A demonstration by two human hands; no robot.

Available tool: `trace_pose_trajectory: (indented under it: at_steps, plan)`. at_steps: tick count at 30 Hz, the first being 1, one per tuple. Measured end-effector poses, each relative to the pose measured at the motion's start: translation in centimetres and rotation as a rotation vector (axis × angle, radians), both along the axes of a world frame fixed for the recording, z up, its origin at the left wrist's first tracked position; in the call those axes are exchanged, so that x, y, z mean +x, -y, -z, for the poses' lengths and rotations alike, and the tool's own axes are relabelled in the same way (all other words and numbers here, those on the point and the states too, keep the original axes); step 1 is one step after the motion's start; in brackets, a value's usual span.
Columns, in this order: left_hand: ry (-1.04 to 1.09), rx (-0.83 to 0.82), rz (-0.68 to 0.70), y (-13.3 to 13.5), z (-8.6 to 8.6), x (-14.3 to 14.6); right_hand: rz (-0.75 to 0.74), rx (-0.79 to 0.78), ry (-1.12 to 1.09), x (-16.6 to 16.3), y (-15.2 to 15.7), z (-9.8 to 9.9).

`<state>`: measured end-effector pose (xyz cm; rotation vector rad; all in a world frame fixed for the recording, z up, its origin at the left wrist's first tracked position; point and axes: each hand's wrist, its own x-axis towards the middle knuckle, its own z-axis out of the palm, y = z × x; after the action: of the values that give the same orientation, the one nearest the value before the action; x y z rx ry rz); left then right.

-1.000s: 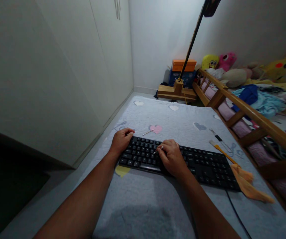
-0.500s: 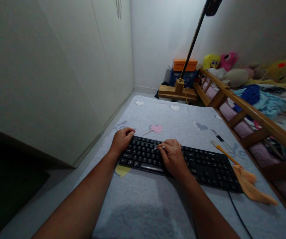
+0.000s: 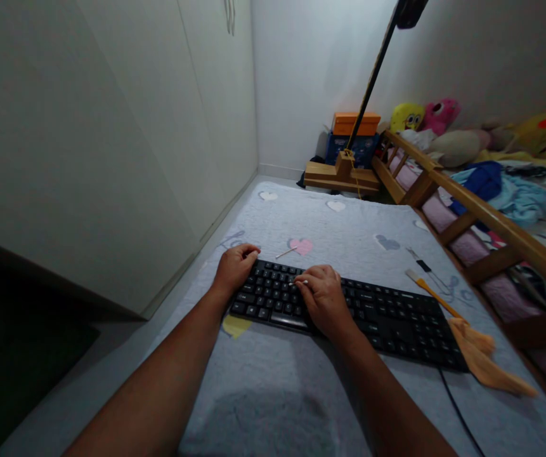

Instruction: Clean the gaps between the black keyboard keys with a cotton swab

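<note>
A black keyboard [image 3: 399,327] lies on a light cloth-covered surface [image 3: 263,387] with printed hearts. At its upper left corner, my left hand [image 3: 235,270] grips the edge, fingers curled and partly hidden. My right hand [image 3: 324,295] is over the middle keys, pinching a white cotton swab [image 3: 305,282] between thumb and fingers. The swab's left end is close to the keys; whether it touches them I cannot tell. Beyond the keyboard, a second cotton swab [image 3: 286,252] lies by a pink heart.
Right of the keyboard lie a yellow-handled brush [image 3: 437,296], an orange cloth [image 3: 475,352] and a wire tool with a black grip [image 3: 423,265]. A cable [image 3: 458,409] runs toward me. A wooden bed rail [image 3: 479,203] borders the right, a pale wardrobe [image 3: 158,127] the left.
My right hand, with the swab, has shifted slightly left along the keys. The left hand keeps its place on the keyboard's corner. The whole view has moved a little.
</note>
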<state>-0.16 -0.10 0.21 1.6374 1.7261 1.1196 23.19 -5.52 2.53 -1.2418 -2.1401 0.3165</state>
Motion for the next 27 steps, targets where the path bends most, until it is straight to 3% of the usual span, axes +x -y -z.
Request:
trace_pose_trajectory:
  at_steps: [27]
  plan:
    - [0.004,-0.011,-0.006,-0.1,0.0,-0.1,0.042,-0.012,-0.010,0.7,0.3,-0.1]
